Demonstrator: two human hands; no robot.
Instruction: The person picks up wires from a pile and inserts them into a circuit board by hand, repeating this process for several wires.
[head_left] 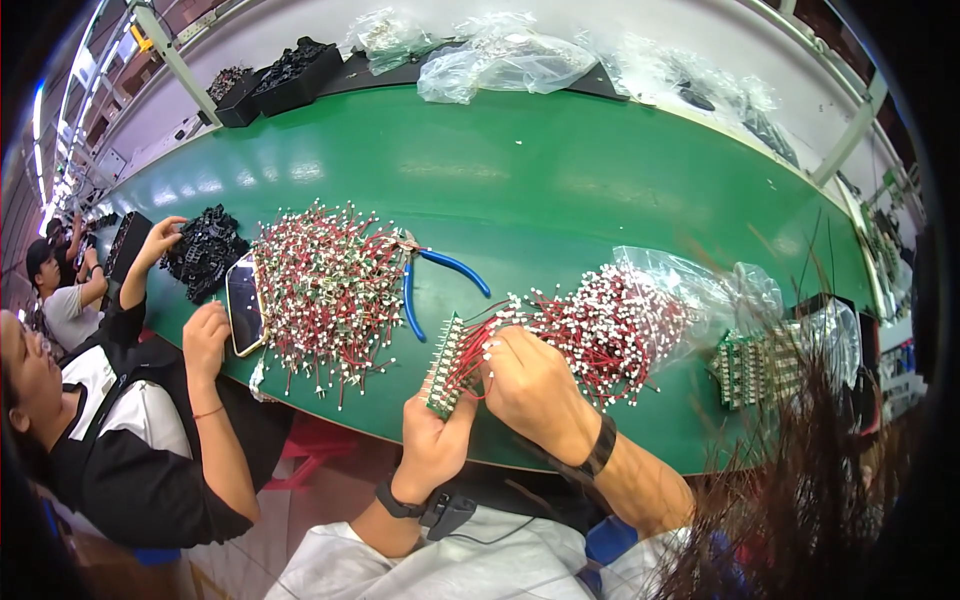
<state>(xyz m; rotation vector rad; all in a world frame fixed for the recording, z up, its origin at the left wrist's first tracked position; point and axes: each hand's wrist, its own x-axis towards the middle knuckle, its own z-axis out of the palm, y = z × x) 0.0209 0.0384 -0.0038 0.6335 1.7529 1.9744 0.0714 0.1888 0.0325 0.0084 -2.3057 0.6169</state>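
Observation:
My left hand [436, 436] grips the lower end of a green circuit board strip [443, 372] with a row of small light-coloured parts along it. Red wires with white connectors hang off the strip's right side. Over those wires, my right hand [527, 383] is closed in a pinch; the fingertips hide exactly what sits between them, though red wire runs into the grip. Just beyond, a heap of red wires with white connectors [615, 330] lies on the green table [480, 170]. Blue-handled cutters [452, 270] rest further left, jaws against a bigger pile of wired small boards [325, 290].
At the left, a co-worker [130, 430] sits with both hands near a phone [245, 305] and a pile of black parts [205, 250]. A clear plastic bag [720, 295] and stacked board strips [765, 365] lie at right. Black bins [290, 75] and plastic bags [500, 65] line the back.

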